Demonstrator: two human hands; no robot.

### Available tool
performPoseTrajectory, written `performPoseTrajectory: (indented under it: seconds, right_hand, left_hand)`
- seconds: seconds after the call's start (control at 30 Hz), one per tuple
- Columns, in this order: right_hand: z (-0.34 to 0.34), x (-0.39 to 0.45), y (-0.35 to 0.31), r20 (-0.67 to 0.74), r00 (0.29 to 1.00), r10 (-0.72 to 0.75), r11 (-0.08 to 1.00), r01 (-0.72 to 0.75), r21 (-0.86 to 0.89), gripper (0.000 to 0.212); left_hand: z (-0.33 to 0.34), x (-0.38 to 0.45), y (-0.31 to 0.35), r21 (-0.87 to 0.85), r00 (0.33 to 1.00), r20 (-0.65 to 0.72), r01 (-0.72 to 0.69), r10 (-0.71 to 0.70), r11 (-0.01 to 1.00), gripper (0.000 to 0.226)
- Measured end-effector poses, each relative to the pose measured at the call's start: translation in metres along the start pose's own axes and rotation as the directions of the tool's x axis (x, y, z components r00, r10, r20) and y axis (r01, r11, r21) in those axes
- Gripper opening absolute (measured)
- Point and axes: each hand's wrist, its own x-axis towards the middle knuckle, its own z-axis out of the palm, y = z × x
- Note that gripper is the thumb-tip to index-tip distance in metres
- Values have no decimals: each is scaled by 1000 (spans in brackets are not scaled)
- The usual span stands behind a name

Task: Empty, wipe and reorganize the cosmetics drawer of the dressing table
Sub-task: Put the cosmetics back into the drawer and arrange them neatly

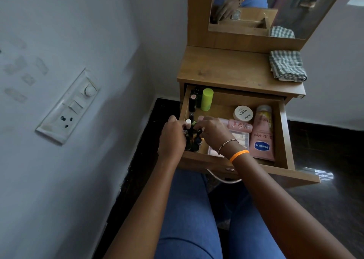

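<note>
Open wooden drawer [283, 132] of the small wooden dressing table [226, 67], pulled out over blue-jeaned knees. Both hands down in its near-left corner, among a cluster of small dark nail-polish bottles [194, 138]. Left hand [173, 138] curled round the outer side of that cluster, fingers gripping the bottles. Right hand [211, 130] just beside it, fingertips pinched together on the cap of 1 bottle; beaded bracelet and orange wristband at that wrist.

Beyond the hands, against the left wall of the drawer: upright lime-green cylindrical container [207, 99] beside 2 dark tubes [193, 101]. Right of the hands: round white jar with "nail polish" lettering on its lid [243, 114], pink bottle lying on its side [239, 125], clear flat packet [241, 137] partly under the right wrist. Furthest right, along the drawer's right wall: large pink Vaseline tube [263, 136], lying flat, cap away.

On the tabletop, well beyond the hands: folded green-and-white checked cloth [287, 65], right rear corner, below the mirror [275, 6].
</note>
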Motion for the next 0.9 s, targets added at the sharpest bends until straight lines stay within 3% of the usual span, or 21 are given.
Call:
performPoseTrajectory:
  seconds: [0.4, 0.53, 0.73, 0.9]
  right_hand:
    - [10, -22, 11, -274, 960, 57, 979, 0, 204, 22]
    - [8, -28, 11, -313, 946, 79, 972, -3, 237, 18]
    - [9, -27, 14, -345, 927, 150, 960, -54, 273, 16]
    - [4, -24, 6, -322, 932, 167, 908, -18, 419, 13]
  left_hand:
    - [-5, 12, 10, 83, 997, 77, 20, -27, 996, 18]
    - [-7, 8, 15, 115, 994, 103, -36, 24, 993, 12]
    - [-13, 10, 10, 171, 988, 3, -150, 152, 974, 14]
    - [-37, 15, 16, -96, 993, -84, -93, 85, 991, 14]
